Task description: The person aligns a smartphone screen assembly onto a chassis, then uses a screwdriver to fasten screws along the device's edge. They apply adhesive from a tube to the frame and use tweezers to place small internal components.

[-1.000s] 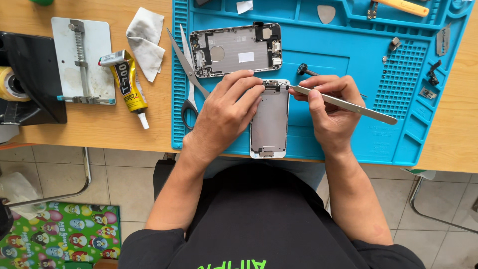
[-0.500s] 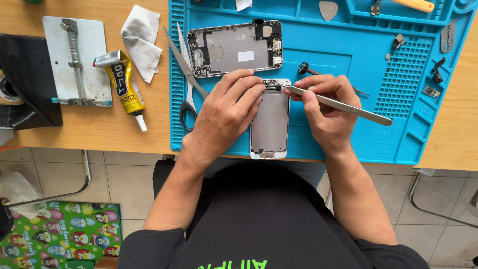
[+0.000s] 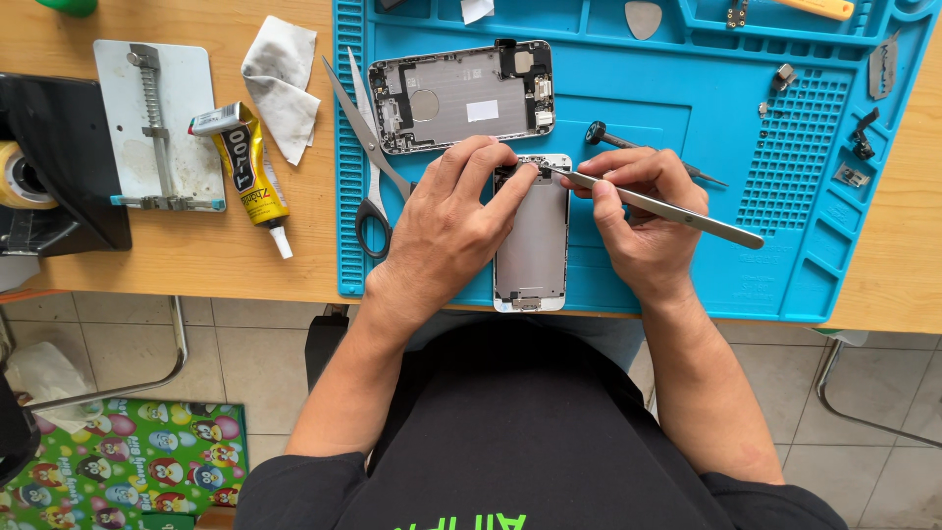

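A phone screen panel lies face down on the blue work mat near the table's front edge. My left hand rests on its left side, with the index finger pressed on the panel's top end. My right hand grips metal tweezers, whose tips touch the top of the panel beside my left fingertip. Just behind the panel lies an open grey phone housing.
Scissors lie at the mat's left edge. A yellow glue tube, a crumpled cloth and a metal clamp plate sit on the wooden table to the left. A screwdriver, a pick and small parts lie on the mat.
Both hands stay on the panel's top end with the tweezers; only the camera view has shifted slightly.
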